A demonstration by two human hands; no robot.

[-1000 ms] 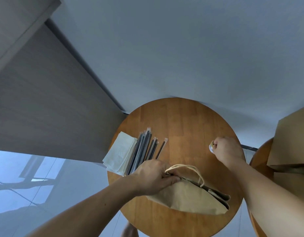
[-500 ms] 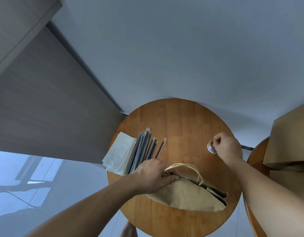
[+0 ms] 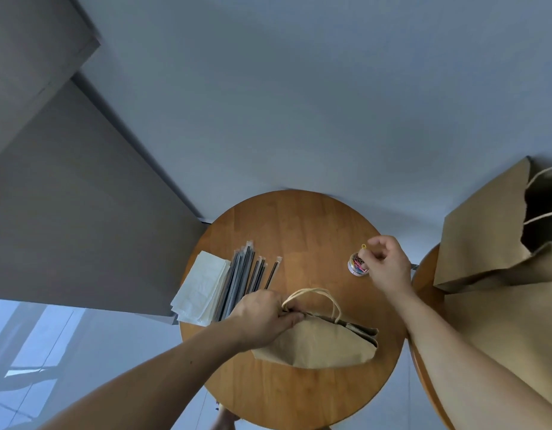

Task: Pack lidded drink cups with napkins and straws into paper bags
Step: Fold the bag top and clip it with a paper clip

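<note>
A brown paper bag (image 3: 321, 346) lies flat on the round wooden table (image 3: 299, 231), its cord handles up. My left hand (image 3: 265, 315) pinches the bag's folded top edge shut. My right hand (image 3: 386, 265) pinches a small yellow clip (image 3: 363, 246) just above a little round tub of coloured clips (image 3: 357, 265). Wrapped black straws (image 3: 246, 280) lie beside a stack of white napkins (image 3: 203, 287) at the table's left. No cup shows; the bag hides its contents.
More brown paper bags (image 3: 485, 243) stand on a second wooden table (image 3: 423, 274) at the right. A grey wall lies behind and a grey cabinet (image 3: 66, 212) at the left. Pale floor tiles show below left.
My right hand has lifted off the clip tub and raised a yellow clip from it. My left hand has stayed on the bag's top.
</note>
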